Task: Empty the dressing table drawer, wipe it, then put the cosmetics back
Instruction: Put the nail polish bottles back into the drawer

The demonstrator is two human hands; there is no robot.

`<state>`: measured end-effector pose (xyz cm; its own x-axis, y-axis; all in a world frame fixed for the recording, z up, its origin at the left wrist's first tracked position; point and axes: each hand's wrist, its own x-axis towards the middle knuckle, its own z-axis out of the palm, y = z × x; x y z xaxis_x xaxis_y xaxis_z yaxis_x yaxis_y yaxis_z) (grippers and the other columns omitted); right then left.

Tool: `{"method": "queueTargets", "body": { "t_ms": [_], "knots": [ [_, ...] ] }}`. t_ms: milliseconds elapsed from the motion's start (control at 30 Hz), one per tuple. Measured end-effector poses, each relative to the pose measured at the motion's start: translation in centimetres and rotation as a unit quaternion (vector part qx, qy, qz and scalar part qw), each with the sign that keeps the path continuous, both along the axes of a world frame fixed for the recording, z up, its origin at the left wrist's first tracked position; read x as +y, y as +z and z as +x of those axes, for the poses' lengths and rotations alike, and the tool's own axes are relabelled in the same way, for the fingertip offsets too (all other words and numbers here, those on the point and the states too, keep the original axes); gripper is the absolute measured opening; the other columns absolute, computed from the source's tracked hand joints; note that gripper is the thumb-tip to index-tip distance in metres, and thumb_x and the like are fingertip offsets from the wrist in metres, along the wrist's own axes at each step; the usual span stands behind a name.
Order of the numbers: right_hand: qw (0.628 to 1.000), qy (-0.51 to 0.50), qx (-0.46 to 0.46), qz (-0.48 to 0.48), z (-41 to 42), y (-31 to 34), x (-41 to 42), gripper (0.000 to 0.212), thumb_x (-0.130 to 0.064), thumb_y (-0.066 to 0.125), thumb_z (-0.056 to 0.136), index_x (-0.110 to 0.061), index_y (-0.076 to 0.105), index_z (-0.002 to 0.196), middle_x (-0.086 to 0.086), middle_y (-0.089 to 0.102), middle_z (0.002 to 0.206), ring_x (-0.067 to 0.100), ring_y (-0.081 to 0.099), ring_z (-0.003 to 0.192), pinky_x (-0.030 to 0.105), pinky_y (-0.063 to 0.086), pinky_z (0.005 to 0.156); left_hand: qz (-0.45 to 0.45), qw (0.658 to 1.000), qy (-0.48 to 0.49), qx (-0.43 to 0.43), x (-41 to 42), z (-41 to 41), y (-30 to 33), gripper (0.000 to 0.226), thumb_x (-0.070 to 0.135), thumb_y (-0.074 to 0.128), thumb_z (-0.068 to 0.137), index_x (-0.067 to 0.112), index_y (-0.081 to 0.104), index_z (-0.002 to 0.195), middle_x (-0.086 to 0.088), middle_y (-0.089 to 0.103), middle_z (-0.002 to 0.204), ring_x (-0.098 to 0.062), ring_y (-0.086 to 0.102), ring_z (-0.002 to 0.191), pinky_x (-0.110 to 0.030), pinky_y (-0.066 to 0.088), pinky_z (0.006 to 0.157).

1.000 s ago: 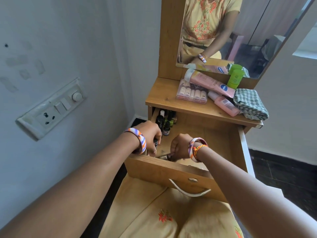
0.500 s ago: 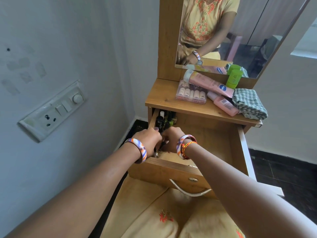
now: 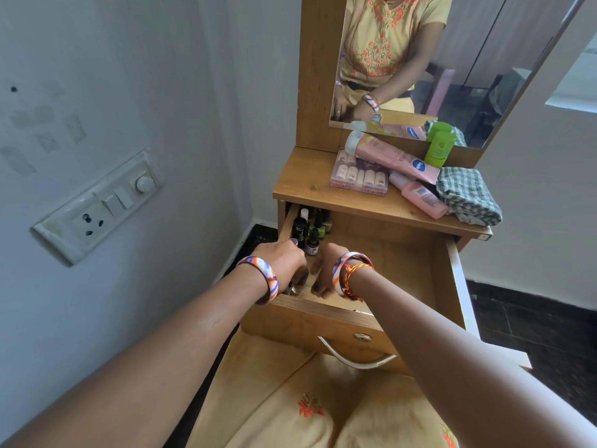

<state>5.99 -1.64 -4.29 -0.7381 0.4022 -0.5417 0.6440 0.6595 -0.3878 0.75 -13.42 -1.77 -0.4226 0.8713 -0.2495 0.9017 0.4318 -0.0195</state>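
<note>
In the drawer (image 3: 420, 273), front-left corner: both hands down among small bottles (image 3: 305, 229). Left hand (image 3: 284, 265) curled round something small, unidentifiable; right hand (image 3: 324, 270) fingers hidden, grip impossible to tell. Best to stand each bottle upright against the left wall, rest untouched.

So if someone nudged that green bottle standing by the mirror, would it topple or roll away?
Probably topple before sliding: the green bottle stands upright, taller than it is wide. Its round body would likely roll once down, though the pink tube and checked cloth lying close by might stop it. It looks like plastic, so likely light and unlikely to break.

head cam | looks forward-down (wide-angle) | close over open drawer (image 3: 381, 270) | mirror (image 3: 436, 59) ahead
</note>
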Motion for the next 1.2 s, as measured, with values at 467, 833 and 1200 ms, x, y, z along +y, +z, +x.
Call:
{"method": "queueTargets", "body": {
  "t_ms": [467,833,1200],
  "knots": [
    [0.978,0.181,-0.087,-0.053,0.8,0.1,-1.5,0.04,-0.01,0.035,0.1,-0.016,0.047,0.137,0.007,0.052,0.137,0.024,0.053,0.122,0.032,0.046,0.1,0.003,0.999,-0.033,0.029,-0.6,-0.9,-0.3,0.023,0.019,0.062,0.089,0.017,0.067,0.112,-0.006,0.063,0.114,-0.024,0.061,0.102,-0.026,0.049,0.086],
    [0.991,0.026,-0.112,-0.066,1.2,-0.3,0.3,0.032,-0.018,0.048,0.095,-0.002,0.06,0.121,0.011,0.066,0.118,0.019,0.066,0.088,0.035,0.055,0.086,0.027,0.993,0.012,-0.113,-0.2,-2.5,0.9,0.018,0.02,0.066,0.086,0.017,0.074,0.102,0.002,0.069,0.109,-0.015,0.064,0.096,-0.019,0.046,0.073],
    [0.96,-0.182,-0.007,-0.214,0.5,-0.3,-0.1,0.039,-0.005,0.051,0.093,0.006,0.048,0.129,0.028,0.05,0.134,0.041,0.049,0.125,0.047,0.042,0.104,0.121,0.985,0.042,-0.118,0.8,-3.5,2.0,0.015,0.02,0.062,0.088,0.015,0.073,0.097,-0.002,0.07,0.102,-0.018,0.064,0.092,-0.027,0.052,0.078]
  ]
}}
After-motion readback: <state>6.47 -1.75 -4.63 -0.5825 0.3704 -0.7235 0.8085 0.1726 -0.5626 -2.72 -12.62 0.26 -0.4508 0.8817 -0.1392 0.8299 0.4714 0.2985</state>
